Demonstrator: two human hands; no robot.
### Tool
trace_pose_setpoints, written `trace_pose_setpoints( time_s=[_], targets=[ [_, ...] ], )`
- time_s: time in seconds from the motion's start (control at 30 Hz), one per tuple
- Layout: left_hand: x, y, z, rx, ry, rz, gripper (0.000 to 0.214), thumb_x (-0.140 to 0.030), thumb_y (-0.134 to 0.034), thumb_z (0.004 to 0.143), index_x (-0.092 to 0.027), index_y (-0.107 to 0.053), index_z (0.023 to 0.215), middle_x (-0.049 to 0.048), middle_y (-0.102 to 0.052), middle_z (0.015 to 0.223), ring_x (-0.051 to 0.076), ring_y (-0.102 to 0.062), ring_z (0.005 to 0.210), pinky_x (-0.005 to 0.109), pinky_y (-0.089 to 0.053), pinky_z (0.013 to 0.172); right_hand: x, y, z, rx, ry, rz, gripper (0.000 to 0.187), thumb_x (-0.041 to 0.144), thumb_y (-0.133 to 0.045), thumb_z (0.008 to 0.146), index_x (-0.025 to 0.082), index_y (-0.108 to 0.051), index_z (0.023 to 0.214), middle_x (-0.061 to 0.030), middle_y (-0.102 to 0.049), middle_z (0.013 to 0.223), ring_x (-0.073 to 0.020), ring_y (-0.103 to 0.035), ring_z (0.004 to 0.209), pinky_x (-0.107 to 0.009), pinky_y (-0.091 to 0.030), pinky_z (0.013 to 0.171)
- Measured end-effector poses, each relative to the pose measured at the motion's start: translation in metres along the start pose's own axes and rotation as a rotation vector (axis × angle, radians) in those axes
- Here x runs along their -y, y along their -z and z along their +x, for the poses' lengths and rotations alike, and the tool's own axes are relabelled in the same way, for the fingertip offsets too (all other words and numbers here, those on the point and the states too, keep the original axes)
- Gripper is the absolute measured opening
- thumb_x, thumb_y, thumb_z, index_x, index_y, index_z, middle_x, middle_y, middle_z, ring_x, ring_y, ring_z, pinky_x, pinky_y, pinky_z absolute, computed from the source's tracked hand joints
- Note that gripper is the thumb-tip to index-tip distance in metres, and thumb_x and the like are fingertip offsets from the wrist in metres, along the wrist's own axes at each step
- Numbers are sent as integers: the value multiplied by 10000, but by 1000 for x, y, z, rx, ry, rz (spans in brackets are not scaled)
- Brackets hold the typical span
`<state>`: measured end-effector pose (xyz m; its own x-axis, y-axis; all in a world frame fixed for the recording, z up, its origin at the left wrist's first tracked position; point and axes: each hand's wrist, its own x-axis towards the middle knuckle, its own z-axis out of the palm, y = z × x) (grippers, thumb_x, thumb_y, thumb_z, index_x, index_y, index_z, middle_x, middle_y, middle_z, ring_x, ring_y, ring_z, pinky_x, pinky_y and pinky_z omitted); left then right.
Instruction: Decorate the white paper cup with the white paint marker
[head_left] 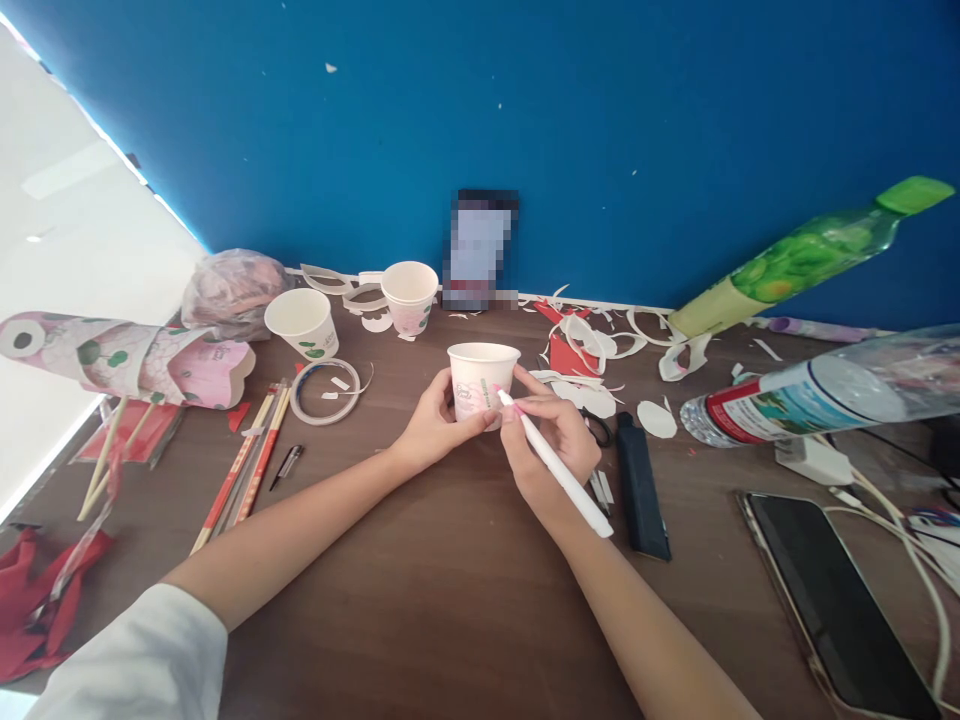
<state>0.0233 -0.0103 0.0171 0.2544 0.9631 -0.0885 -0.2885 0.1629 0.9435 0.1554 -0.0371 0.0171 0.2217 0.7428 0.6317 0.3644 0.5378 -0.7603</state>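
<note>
An upright paper cup [480, 372], white with pink and green print, is in the middle of the head view. My left hand [435, 420] grips it from the left, thumb across its lower front. My right hand [555, 440] is closed around a white marker [562, 475] with a pink tip. That tip is at the cup's printed right side; whether it touches cannot be made out. Some right-hand fingers reach behind the cup's right edge. Further back stand a second paper cup [301, 322] and a stack of paper cups [409, 295].
A tape roll [298, 400], wrapped chopsticks [259, 450] and a cup-built craft piece [127, 360] lie left. Paper scraps [585, 350] lie behind. At right are a dark case [641, 490], a phone [832, 600], a water bottle [795, 395] and a green bottle [810, 250]. Another phone [478, 250] leans on the blue panel.
</note>
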Motion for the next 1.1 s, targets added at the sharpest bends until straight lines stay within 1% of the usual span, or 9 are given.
trace_pose_setpoints(
  time_s=[0.13, 0.3, 0.5, 0.63, 0.73, 0.83, 0.93, 1.03, 1.1],
  targets=[
    [-1, 0, 0, 7, 12, 4, 608, -331, -821, 607, -158, -511, 1100, 120, -634, 1176, 283, -575, 1152, 411, -464, 980, -2, 0, -1, 1, 11, 16, 117, 139, -647, 768, 227, -586, 817, -101, -730, 1089, -283, -686, 1066, -504, -555, 899],
    [0, 1, 0, 15, 7, 5, 597, -341, -819, 607, -154, -520, 1088, 122, -649, 1157, 281, -588, 1137, 404, -470, 970, -2, 0, 1, 1, 31, 30, 115, 126, -637, 775, 223, -581, 802, -96, -741, 1026, -287, -693, 1049, -493, -564, 869],
    [2, 1, 1, 40, -14, 2, 567, -337, -786, 643, -123, -548, 1111, 138, -658, 1148, 279, -605, 1102, 403, -472, 962, 4, 1, 3, -8, 44, 87, 110, 125, -619, 807, 225, -573, 805, -29, -712, 800, -281, -696, 1047, -478, -565, 879],
    [7, 4, 2, 77, -27, -98, 568, -330, -753, 682, -150, -534, 1174, 121, -644, 1202, 284, -581, 1158, 410, -445, 999, 12, 1, 5, -80, -53, 139, 54, 213, -565, 885, 225, -565, 832, -13, -698, 744, -273, -693, 1058, -486, -569, 884],
    [10, 7, 3, 101, -17, -170, 522, -359, -741, 690, -165, -560, 1140, 108, -660, 1179, 301, -580, 1159, 430, -442, 995, 14, 0, 4, -112, -153, 134, 83, 272, -559, 903, 221, -563, 837, -18, -716, 731, -274, -694, 1058, -480, -577, 881],
    [9, 7, 3, 127, 15, -158, 499, -377, -744, 697, -158, -577, 1114, 115, -664, 1160, 305, -589, 1135, 436, -442, 980, 14, -1, 4, -81, -163, 162, 77, 278, -601, 876, 223, -561, 841, -19, -722, 736, -273, -719, 998, -449, -600, 844],
    [8, 6, 2, 82, 34, -122, 538, -352, -785, 667, -166, -558, 1117, 113, -656, 1155, 284, -594, 1113, 427, -442, 970, 13, -3, 4, -70, -139, 218, 108, 227, -674, 805, 227, -576, 851, -20, -713, 772, -276, -730, 961, -396, -626, 781],
    [9, 5, 2, 19, 45, -117, 594, -329, -815, 631, -177, -524, 1126, 103, -647, 1146, 266, -590, 1105, 426, -437, 974, 15, -4, 6, -58, -99, 233, 124, 143, -682, 758, 222, -613, 823, -20, -705, 776, -283, -727, 970, -411, -620, 818],
    [10, 5, 2, 13, 48, -116, 605, -326, -817, 628, -178, -513, 1129, 99, -643, 1144, 261, -587, 1105, 425, -434, 978, 18, -3, 8, -28, -63, 200, 134, 100, -673, 740, 219, -632, 783, -20, -709, 758, -290, -724, 975, -433, -611, 842]
  ],
)
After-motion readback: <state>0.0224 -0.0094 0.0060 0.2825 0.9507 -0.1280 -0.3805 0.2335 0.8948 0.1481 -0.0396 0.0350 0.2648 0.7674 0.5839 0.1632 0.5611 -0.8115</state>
